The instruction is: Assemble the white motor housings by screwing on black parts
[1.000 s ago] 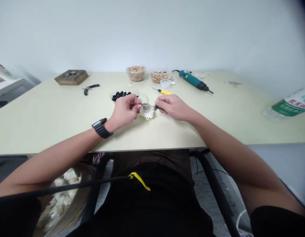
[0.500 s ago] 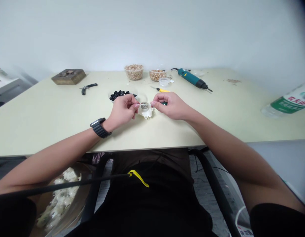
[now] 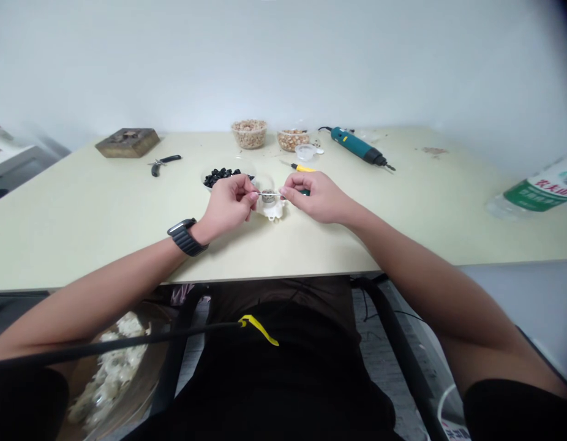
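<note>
A thin pale metal rod [image 3: 270,195] runs level between my two hands. At its left end, the thumb and forefinger of my left hand [image 3: 235,201] pinch it. My right hand [image 3: 313,197] pinches the other end. Something dark green [image 3: 305,192] peeks out at the right fingers; I cannot tell if it belongs to the rod. Just beyond the rod a small round grey metal piece [image 3: 267,198] rests on or in a white scalloped object [image 3: 272,212], partly covered. Behind my left hand is a clear bowl of shiny black pieces [image 3: 223,176].
At the back stand two clear tubs of tan bits, the left tub [image 3: 249,135] and the right tub [image 3: 293,141]. A teal rotary tool [image 3: 357,147], a yellow-handled tool [image 3: 304,168], black pliers [image 3: 163,164], a wooden block [image 3: 128,143] and a tilted-looking bottle [image 3: 536,190] are around.
</note>
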Demonstrator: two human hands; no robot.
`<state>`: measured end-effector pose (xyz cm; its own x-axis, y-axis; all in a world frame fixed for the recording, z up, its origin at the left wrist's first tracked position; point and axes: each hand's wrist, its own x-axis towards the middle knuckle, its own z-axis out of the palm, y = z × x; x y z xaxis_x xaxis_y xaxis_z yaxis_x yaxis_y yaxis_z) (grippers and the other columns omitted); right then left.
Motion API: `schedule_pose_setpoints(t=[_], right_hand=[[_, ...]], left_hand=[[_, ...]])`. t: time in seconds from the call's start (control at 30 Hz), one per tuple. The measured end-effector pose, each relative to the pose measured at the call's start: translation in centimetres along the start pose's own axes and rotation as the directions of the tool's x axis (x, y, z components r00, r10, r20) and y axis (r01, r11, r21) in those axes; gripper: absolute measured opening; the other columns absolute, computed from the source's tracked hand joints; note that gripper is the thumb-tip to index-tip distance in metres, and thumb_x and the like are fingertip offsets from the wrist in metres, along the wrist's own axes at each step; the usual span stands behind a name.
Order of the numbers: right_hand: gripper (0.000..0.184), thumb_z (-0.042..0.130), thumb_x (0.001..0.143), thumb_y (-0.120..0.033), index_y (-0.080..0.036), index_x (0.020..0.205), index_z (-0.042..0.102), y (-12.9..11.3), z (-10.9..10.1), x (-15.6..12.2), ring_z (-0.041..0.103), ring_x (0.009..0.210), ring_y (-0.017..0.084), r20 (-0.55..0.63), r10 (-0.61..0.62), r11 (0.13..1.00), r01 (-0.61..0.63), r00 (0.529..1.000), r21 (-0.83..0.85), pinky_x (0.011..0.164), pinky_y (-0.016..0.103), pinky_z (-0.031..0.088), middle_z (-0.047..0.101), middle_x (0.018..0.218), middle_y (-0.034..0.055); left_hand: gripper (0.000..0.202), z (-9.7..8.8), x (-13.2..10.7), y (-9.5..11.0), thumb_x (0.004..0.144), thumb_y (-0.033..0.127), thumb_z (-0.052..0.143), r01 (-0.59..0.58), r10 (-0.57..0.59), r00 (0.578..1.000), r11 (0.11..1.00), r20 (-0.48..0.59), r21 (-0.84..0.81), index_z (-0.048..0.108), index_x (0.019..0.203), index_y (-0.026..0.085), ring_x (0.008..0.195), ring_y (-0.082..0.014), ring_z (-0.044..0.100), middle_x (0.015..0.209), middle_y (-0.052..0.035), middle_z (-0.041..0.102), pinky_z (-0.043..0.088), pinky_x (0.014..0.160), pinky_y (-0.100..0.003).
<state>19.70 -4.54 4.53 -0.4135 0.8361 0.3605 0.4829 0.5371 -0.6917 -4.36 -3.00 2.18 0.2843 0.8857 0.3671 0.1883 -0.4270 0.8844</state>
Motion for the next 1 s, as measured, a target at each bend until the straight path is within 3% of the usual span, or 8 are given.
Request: schedule_pose_setpoints(t=[0.37, 0.67, 1.0], right_hand=[[0.027, 0.064, 0.1, -0.042, -0.021, 0.083, 0.065, 0.32, 0.11, 0.0, 0.064, 0.084, 0.021, -0.029, -0.03, 0.999, 0.029, 0.999, -0.034, 0.08, 0.036, 0.045, 0.071, 0.085, 0.0049], [0.022, 0.069, 0.097, -0.041, -0.022, 0.086, 0.069, 0.21, 0.09, -0.26, 0.062, 0.081, 0.021, -0.061, -0.065, 0.997, 0.062, 0.996, -0.045, 0.078, 0.037, 0.045, 0.075, 0.086, 0.0043], [0.019, 0.078, 0.092, -0.04, -0.022, 0.089, 0.072, 0.57, -0.1, -0.52, 0.064, 0.087, 0.022, -0.104, -0.09, 0.996, 0.089, 0.991, -0.01, 0.083, 0.037, 0.047, 0.075, 0.091, 0.0043]], left_hand=[[0.028, 0.13, 0.01, 0.55, 0.086, -0.003, 0.069, 0.031, -0.031, 0.999, 0.999, -0.01, 0.021, 0.058, 0.071, 0.018, 0.037, -0.0072, 0.052, 0.057, 0.0031, 0.067, 0.039, 0.039, -0.019], [0.025, -0.16, 0.04, 0.15, 0.085, 0.006, 0.077, -0.024, 0.024, 1.0, 1.0, 0.012, 0.003, 0.06, 0.071, 0.019, 0.039, -0.0065, 0.049, 0.059, 0.0016, 0.069, 0.037, 0.039, -0.019], [0.023, -0.15, -0.04, 0.3, 0.086, 0.007, 0.072, -0.009, 0.009, 1.0, 1.0, 0.012, 0.009, 0.059, 0.072, 0.019, 0.04, -0.0075, 0.048, 0.062, 0.0004, 0.07, 0.036, 0.041, -0.022]])
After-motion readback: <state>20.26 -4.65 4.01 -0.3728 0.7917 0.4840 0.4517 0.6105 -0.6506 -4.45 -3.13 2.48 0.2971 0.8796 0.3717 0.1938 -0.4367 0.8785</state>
